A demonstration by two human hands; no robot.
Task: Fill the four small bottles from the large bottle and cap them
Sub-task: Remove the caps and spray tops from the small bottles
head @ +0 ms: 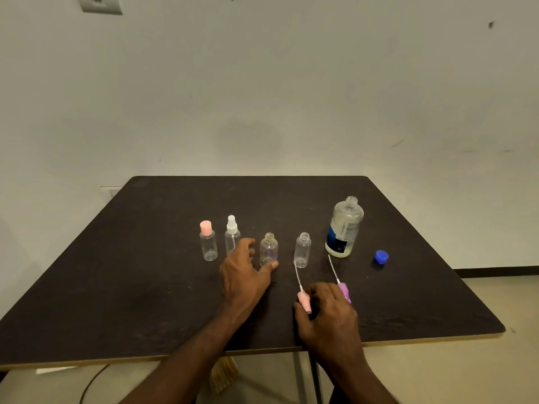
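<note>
Pink spray cap (304,301) is pinched by the right hand (326,313); the spread left hand (243,272) steadies an open small bottle (268,249) mid-table, probably for capping.

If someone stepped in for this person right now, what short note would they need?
Left hand: open, thumb touching an uncapped small bottle.
Right hand: holding the pink sprayer; purple sprayer lies beside it.
Second open bottle stands to the right. Pink-capped bottle and white-sprayer bottle are still closed.
Large bottle is open, its blue cap on the table.
Done: two small bottles opened. Left: all filling, all capping; the small bottles look empty.
</note>
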